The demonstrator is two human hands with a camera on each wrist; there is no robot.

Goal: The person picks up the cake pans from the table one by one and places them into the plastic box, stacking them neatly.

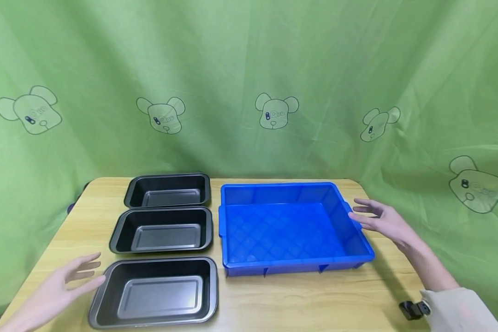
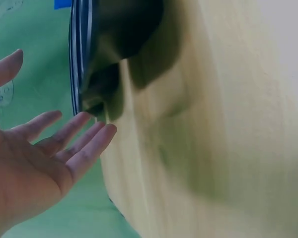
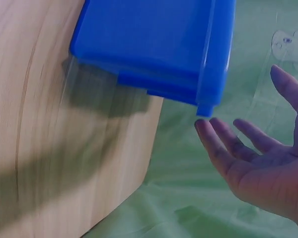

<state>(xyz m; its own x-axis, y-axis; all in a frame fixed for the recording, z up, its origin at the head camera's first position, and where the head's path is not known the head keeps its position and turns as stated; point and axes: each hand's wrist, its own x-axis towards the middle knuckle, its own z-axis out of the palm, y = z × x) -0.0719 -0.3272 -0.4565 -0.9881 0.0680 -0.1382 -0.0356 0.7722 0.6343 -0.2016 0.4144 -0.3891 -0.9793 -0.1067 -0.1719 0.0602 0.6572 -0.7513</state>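
Observation:
Three dark metal loaf pans stand in a column on the left: a back pan point(image 1: 170, 197), a middle pan point(image 1: 166, 236) and a front pan point(image 1: 162, 297). My left hand point(image 1: 62, 288) is beside the front pan's left end, fingers extended and holding nothing; in the left wrist view its palm point(image 2: 35, 163) shows below the pan rims. To the right of the pans sits a blue plastic bin point(image 1: 278, 235) with nothing inside. Close to the bin's right rim is my right hand point(image 1: 382, 221), fingers spread and holding nothing. The right wrist view shows its fingertips just by the bin's edge point(image 3: 208, 94); contact is unclear.
A light wooden table point(image 1: 282, 299) carries the pans and bin. Behind it and at both sides hangs a green curtain point(image 1: 224, 92) with printed bear heads. A small black device point(image 1: 414, 310) sits at my right sleeve cuff point(image 1: 456, 309).

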